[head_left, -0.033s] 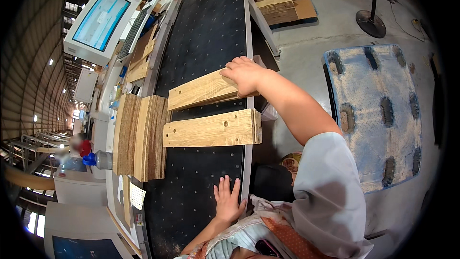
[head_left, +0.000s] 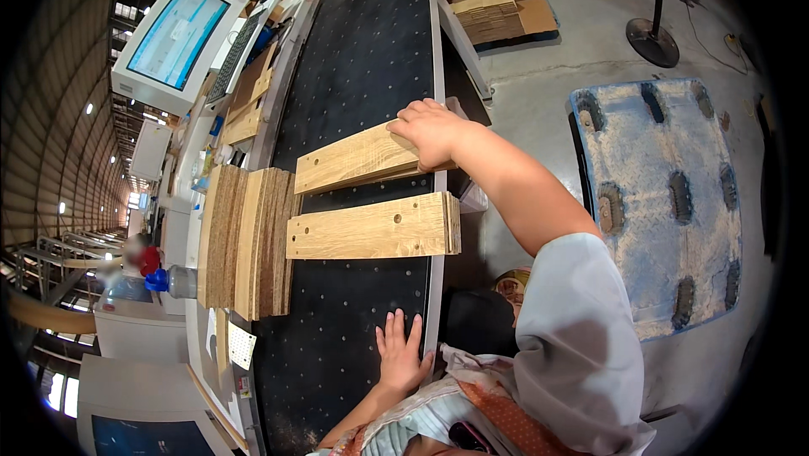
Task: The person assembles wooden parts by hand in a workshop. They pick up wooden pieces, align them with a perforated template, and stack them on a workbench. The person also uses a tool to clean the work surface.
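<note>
My right hand (head_left: 434, 134) grips the right end of a pale wood-grain board stack (head_left: 350, 158), its fingers over the far edge. These boards lie slightly slanted across the black table (head_left: 337, 304). A second short board stack (head_left: 362, 227), with round drilled holes in its top board, rests just nearer to me, apart from the first. My left hand (head_left: 403, 356) lies flat on the table near its right edge, fingers spread and holding nothing. At the left ends of both stacks stands a thick row of chipboard panels (head_left: 263, 245) with their edges showing.
A monitor (head_left: 179, 34) and keyboard (head_left: 234, 58) stand at the far left. Beside the panels is a clear bottle with a blue cap (head_left: 158, 280). On the floor to the right lies a worn blue pallet (head_left: 657, 195); cardboard stacks (head_left: 493, 1) and a stand base (head_left: 653, 41) are farther off.
</note>
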A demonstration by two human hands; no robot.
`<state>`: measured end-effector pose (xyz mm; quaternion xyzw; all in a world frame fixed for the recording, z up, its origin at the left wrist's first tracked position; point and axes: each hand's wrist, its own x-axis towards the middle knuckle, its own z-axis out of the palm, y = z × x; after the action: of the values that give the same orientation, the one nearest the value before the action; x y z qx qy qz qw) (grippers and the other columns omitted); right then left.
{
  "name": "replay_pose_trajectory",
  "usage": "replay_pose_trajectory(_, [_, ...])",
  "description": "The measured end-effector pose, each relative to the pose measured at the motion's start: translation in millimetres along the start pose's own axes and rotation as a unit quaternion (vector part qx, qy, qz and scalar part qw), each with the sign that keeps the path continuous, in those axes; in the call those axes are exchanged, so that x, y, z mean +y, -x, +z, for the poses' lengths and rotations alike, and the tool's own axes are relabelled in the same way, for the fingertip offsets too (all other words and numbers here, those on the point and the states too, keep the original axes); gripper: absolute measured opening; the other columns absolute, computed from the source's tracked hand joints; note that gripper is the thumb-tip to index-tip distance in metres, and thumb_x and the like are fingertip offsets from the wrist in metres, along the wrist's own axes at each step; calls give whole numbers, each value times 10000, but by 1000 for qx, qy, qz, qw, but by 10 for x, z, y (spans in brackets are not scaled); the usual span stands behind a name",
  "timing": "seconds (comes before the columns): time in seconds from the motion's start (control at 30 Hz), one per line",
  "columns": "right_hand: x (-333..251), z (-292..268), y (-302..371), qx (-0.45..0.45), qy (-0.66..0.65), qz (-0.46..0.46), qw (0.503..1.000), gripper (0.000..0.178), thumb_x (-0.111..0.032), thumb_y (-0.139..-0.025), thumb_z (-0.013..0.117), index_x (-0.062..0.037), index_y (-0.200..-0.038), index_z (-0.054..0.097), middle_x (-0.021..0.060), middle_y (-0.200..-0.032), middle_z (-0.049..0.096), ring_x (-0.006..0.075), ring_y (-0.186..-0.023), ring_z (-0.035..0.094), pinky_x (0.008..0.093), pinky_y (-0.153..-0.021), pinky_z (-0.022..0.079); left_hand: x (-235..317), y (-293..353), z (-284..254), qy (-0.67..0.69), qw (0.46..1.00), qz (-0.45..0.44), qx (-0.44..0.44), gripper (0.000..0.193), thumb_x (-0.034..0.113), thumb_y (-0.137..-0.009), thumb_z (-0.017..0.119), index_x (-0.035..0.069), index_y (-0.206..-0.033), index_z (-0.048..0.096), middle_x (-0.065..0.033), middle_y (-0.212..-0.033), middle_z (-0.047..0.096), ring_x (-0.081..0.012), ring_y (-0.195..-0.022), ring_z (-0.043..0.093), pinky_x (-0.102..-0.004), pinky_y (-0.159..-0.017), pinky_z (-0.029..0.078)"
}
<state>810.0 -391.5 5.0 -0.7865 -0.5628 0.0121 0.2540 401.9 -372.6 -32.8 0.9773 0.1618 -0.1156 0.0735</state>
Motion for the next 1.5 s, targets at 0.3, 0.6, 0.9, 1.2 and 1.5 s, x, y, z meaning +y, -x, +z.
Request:
replay_pose_trajectory(0.3, [-64,-163,-103,-91,55,48,993,758,-194,-492,777,-151,-1213,549,113,-1135,530,300,-1095,472,398,-928,386,-20,9,11,0,1000,2,4,788,301,-732,700,96,-1403,343,-270,-1458,198,-436,-1366,158,-612,-1069,113])
replay_pose_trajectory(0.6, [-47,-94,-60,-44,28,50,997,736,-211,-472,767,-156,-1177,564,114,-1093,542,288,-1072,484,384,-919,363,-4,11,-16,-10,1000,-1,4,801,304,-739,696,112,-1419,318,-263,-1465,193,-431,-1372,146,-597,-1080,101])
replay_pose_trajectory(0.9, [-103,-133,-58,-52,43,60,996,794,-226,-457,790,-163,-1208,541,115,-1097,542,291,-1085,479,403,-910,368,13,22,-54,-7,1000,-5,-13,815,306,-732,703,84,-1414,316,-273,-1464,171,-433,-1378,116,-582,-1091,70])
replay_pose_trajectory(1.2, [123,-8,-1,123,-36,45,991,815,-403,-586,787,-109,-1286,491,159,-1260,506,308,-1232,420,473,-1046,283,5,6,-33,-11,1000,-6,-8,826,299,-708,718,79,-1403,328,-270,-1463,172,-433,-1377,114,-580,-1090,75])
replay_pose_trajectory(1.5, [881,1614,1439,487,-505,340,626,258,-226,-885,604,-21,-1041,598,87,-1015,631,171,-970,569,306,-865,438,34,-16,-57,-19,999,-10,-31,876,280,-673,749,27,-1393,319,-288,-1465,138,-446,-1380,87,-563,-1098,54])
